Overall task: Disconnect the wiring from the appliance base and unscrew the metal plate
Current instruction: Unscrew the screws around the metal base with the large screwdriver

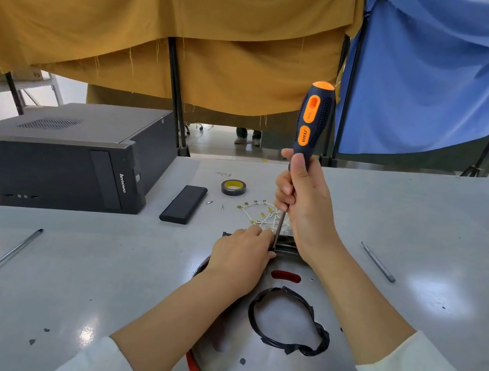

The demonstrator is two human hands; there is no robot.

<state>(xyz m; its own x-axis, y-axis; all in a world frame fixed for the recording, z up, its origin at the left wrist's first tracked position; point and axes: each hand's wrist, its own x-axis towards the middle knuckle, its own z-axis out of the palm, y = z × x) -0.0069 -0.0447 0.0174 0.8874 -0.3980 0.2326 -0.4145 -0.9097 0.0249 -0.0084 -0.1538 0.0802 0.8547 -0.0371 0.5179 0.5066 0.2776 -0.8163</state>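
Fingers (286,191) of the right hand (303,206) are wrapped round the lower handle of the screwdriver (313,119), which is held nearly upright with its shaft running straight down to the far rim of the appliance base (275,356). The left hand (239,257) is pressed on the base just left of the tip, its fingers curled at the fastening point. The loose wiring (260,211) is seen on the worktop (68,270) just beyond; the screw itself is hidden.
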